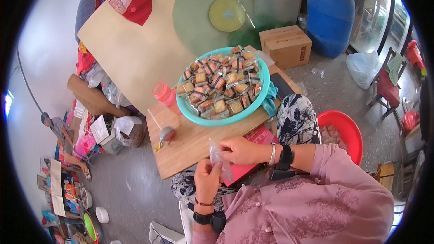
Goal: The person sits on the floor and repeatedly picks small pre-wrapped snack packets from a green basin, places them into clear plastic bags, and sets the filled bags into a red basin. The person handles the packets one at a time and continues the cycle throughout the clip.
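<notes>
- I cannot make out whether anything is inside the plastic bag; it is see-through and pale, and the fingers cover part of it.
- The pink-red box is partly hidden from me by the right forearm and hand, and its printing is hard to read.
- A sleeve cuts off part of the red basin; the brownish pieces inside are too small for me to identify.
- The bag looks thin, crinkled and narrow, its pointed upper end standing free, tilted, between the hands, just beside the near edge of the wooden board.
- I see the left hand pinching the bag between thumb and fingers.
- The right hand grips the bag's side with curled fingers, fingertips partly concealed.
- Beyond them, the turquoise tub rests on the board, heaped with clear-wrapped snacks.
</notes>
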`<state>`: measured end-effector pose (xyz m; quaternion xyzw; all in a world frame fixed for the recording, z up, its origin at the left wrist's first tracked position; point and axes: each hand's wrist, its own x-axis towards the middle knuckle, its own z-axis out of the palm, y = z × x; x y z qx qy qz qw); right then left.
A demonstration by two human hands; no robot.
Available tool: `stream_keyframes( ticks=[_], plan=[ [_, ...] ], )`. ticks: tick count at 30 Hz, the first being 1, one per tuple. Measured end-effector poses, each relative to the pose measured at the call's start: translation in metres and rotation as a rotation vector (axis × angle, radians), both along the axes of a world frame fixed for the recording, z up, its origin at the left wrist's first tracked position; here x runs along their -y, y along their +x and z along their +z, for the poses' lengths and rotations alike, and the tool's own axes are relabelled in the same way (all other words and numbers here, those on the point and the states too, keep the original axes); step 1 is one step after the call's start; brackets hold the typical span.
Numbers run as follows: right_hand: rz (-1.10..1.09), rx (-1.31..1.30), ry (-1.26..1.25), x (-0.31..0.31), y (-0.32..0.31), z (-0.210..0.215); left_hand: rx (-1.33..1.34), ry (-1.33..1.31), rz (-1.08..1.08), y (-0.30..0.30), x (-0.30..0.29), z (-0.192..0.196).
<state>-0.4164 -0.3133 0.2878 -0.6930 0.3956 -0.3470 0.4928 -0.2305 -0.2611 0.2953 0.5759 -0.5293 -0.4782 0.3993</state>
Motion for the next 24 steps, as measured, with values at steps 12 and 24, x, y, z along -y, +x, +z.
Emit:
stream_keyframes(
  ticks=[12,24],
  plan=[
    [-0.062,-0.234,-0.104,0.017,-0.049,0.012,-0.036,-0.121,-0.044,0.009,0.006,0.004],
    [-0.628,-0.254,-0.301,0.112,-0.144,0.048,-0.152,-0.070,0.154,0.018,0.018,0.003]
  ],
)
